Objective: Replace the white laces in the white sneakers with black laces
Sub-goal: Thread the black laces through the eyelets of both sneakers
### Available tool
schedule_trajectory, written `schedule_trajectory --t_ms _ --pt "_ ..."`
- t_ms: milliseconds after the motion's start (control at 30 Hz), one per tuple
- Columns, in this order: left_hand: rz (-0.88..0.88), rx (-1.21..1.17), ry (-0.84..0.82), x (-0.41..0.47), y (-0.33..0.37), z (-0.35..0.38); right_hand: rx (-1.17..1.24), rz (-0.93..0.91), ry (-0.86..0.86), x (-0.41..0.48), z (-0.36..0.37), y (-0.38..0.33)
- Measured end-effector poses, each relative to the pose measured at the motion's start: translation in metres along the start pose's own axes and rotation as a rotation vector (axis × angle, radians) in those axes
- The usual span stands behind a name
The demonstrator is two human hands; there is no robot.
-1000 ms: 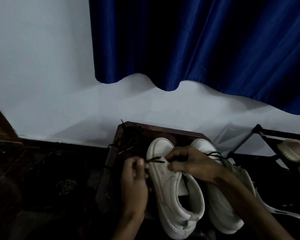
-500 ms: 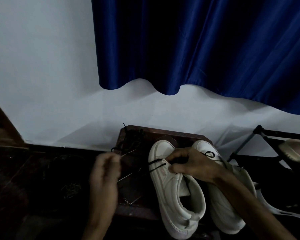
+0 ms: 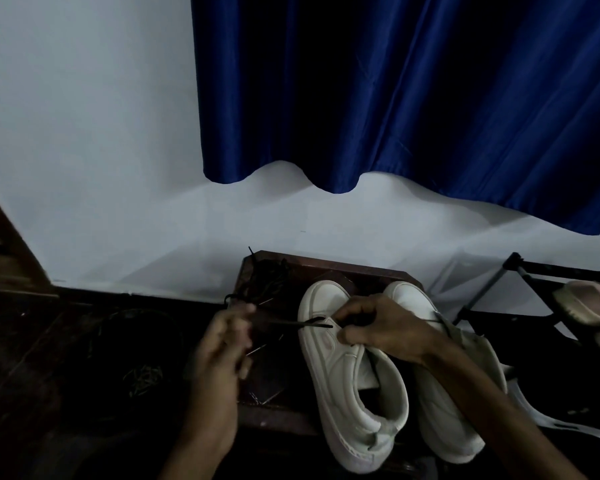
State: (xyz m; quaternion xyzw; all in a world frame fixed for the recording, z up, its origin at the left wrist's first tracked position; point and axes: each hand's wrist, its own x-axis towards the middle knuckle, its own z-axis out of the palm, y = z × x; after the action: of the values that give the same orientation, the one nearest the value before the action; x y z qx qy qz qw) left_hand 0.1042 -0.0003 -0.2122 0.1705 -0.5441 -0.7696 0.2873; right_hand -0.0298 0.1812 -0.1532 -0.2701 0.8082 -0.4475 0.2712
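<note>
The right hand (image 3: 385, 327) lies across the white sneaker (image 3: 343, 368). Its fingers (image 3: 352, 308) are curled and, with the thumb below them, pinch the sneaker's upper at the front eyelets. A black lace (image 3: 302, 323) comes out just beside these fingertips and runs straight and taut towards the left hand (image 3: 222, 344). The left-hand fingers (image 3: 241, 315) are bunched together and pinch the far end of the lace, though motion blurs them. The lace hangs clear of the worktop (image 3: 326, 268), a small dark wooden one, between the two sets of fingers.

The second sneaker (image 3: 430, 420) stands just beside the first, under the right wrist and forearm, with both toes pointing away from the person. Beyond the left-hand fingers, at the worktop's far corner, sits a loose tangle of dark laces (image 3: 267, 278).

Behind the worktop is a pale wall (image 3: 84, 133) with a blue curtain (image 3: 395, 98) hanging over it. Well to the right of the right hand, a dark metal rack (image 3: 534, 268) holds a pinkish shoe (image 3: 589, 299).
</note>
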Motion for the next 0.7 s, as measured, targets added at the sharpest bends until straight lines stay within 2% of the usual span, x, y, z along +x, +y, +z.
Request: schedule_trajectory --t_ms 67,167,200,267,300,367,433,533,600,700 --pt "-0.101 -0.423 -0.006 0.007 0.005 -0.021 -0.034 -0.017 0.014 0.000 0.002 -0.002" --pt "-0.153 -0.712 0.004 0.010 0.011 -0.030 -0.206 -0.016 0.074 0.003 0.003 0.002" --pt "-0.177 -0.805 -0.036 0.012 0.012 -0.034 -0.254 0.001 0.093 0.004 0.002 0.005" --pt "-0.205 -1.023 -0.272 0.012 0.019 -0.040 -0.265 0.017 0.116 0.005 0.002 0.010" --pt "-0.179 -0.997 -0.312 0.013 0.023 -0.043 -0.267 0.015 0.123 0.005 0.003 0.009" --pt "-0.115 -0.628 -0.193 0.007 0.024 -0.042 -0.258 0.012 0.120 0.004 0.005 0.007" --pt "0.014 0.080 -0.029 -0.004 0.023 -0.028 -0.212 0.011 0.112 0.003 0.006 0.005" --pt "0.213 0.863 -0.317 -0.019 0.002 -0.004 -0.207 0.011 0.116 0.003 0.006 0.004" --pt "0.230 1.038 -0.402 -0.019 -0.007 0.000 -0.229 0.009 0.119 0.003 0.007 0.003" --pt "0.191 0.837 -0.533 -0.013 -0.005 -0.009 -0.256 0.024 0.138 0.003 0.007 0.003"
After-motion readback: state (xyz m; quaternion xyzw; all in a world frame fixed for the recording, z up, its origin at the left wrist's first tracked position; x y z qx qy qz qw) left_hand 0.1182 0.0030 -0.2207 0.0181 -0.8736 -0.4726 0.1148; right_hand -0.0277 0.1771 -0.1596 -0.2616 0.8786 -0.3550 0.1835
